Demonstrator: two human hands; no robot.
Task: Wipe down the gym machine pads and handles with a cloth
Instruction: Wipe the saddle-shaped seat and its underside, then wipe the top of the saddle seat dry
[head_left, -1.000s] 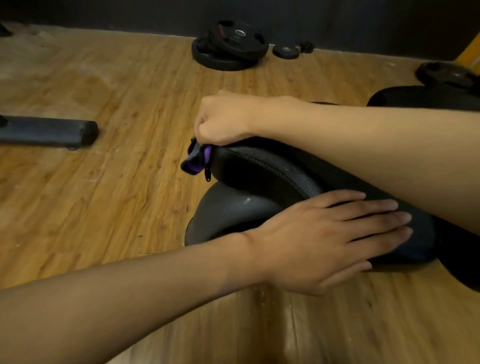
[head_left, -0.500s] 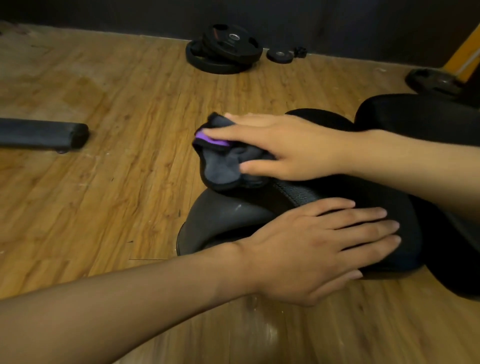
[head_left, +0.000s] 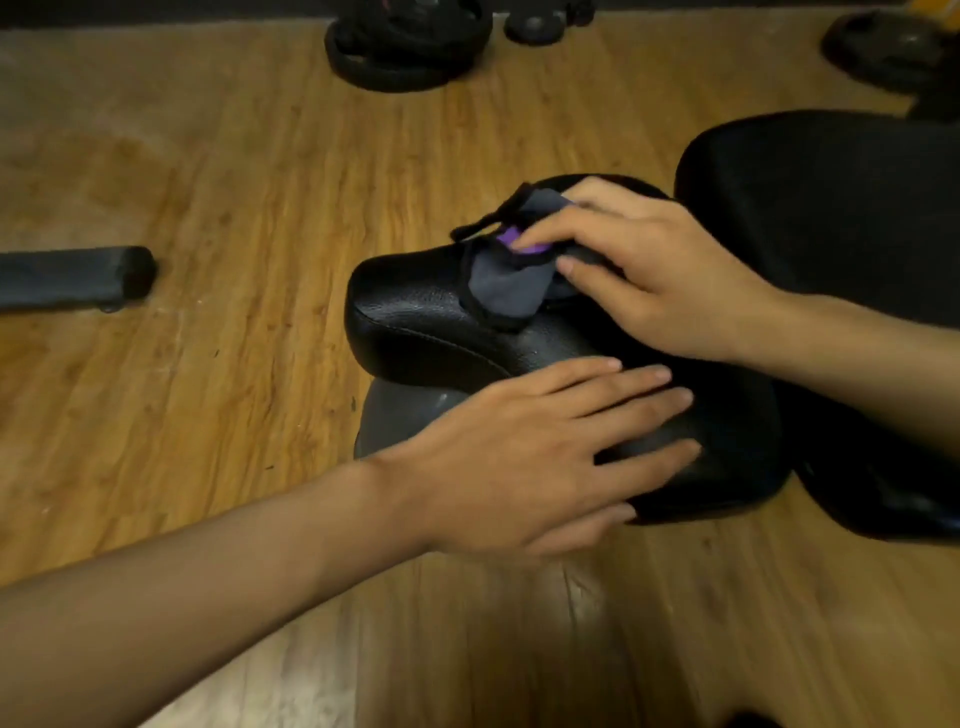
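Black cylindrical foam bar (head_left: 72, 278) lies left on the wooden plank floor (head_left: 234, 171). The left hand (head_left: 530, 457) rests flat, fingers straight and spread, on the black textured leather pad (head_left: 415, 317). The right hand (head_left: 649, 275), fingers extended, presses the grey black-edged cloth (head_left: 498, 286) onto its top.

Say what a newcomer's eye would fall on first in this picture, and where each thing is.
At centre, the right hand presses a grey cloth with a purple patch onto the top of a black machine pad, while the left hand lies flat on its near side. Behind them, black weight plates are stacked on the wooden floor at the top edge.
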